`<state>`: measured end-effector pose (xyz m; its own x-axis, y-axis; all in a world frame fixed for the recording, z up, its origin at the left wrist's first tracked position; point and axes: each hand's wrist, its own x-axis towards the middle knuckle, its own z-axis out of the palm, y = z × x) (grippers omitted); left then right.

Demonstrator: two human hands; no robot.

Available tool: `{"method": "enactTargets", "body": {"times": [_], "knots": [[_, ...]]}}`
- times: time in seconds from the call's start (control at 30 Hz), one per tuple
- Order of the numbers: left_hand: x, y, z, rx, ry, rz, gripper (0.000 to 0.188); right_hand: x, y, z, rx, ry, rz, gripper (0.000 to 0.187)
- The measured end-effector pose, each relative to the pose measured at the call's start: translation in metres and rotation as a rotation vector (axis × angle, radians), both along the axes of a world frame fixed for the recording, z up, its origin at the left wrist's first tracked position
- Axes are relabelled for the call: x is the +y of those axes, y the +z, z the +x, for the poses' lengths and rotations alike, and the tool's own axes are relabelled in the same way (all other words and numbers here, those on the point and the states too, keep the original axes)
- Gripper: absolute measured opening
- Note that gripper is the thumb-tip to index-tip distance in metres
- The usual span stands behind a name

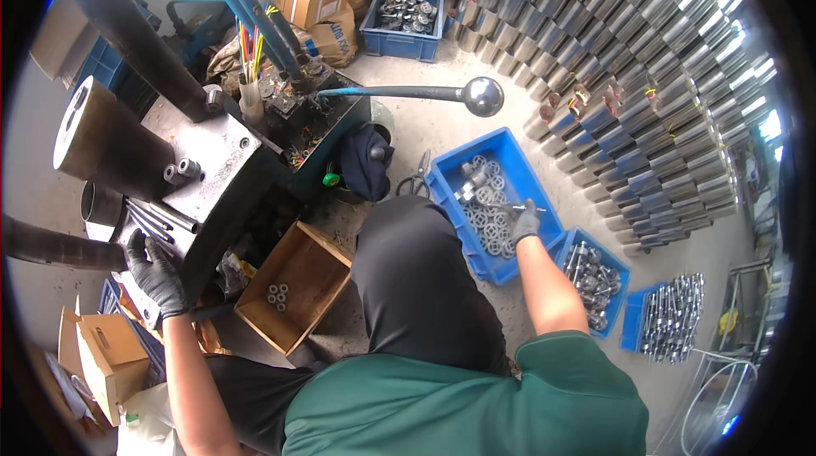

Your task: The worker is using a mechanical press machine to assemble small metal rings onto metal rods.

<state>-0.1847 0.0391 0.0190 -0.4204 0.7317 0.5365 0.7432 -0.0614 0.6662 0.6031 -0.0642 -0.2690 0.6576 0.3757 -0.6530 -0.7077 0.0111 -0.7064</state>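
Observation:
My left hand, in a dark glove, is at the edge of the press table, beside a thick dark round column. Its fingers are stretched out and nothing shows in them. On that table are several short metal rods, two small metal rings and a large dark cylinder. My right hand, in a grey glove, reaches into a blue crate. Its fingers are closed around a thin metal shaft. Below it lie flat, round, holed metal parts.
A wooden box with several small rings stands left of my knee. A long lever with a ball knob juts over the floor. Blue bins of metal parts stand at right, below stacked steel tubes. Scissors lie by the crate.

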Motion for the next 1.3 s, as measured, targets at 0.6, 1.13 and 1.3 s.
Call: {"method": "enactTargets", "body": {"times": [0.6, 1.13, 1.3], "knots": [[0.007, 0.0, -0.001, 0.072, 0.05, -0.064, 0.03, 0.069, 0.008, -0.026, -1.233, 0.871, -0.354, 0.044], [0.007, 0.017, 0.03, 0.162, 0.11, -0.09, 0.024, 0.013, 0.0, -0.053, -2.201, 1.121, -0.244, 0.028], [0.0, 0.016, 0.015, 0.136, 0.148, -0.167, 0.028, 0.045, 0.05, -0.064, -2.393, 1.841, -0.232, 0.031]]}}
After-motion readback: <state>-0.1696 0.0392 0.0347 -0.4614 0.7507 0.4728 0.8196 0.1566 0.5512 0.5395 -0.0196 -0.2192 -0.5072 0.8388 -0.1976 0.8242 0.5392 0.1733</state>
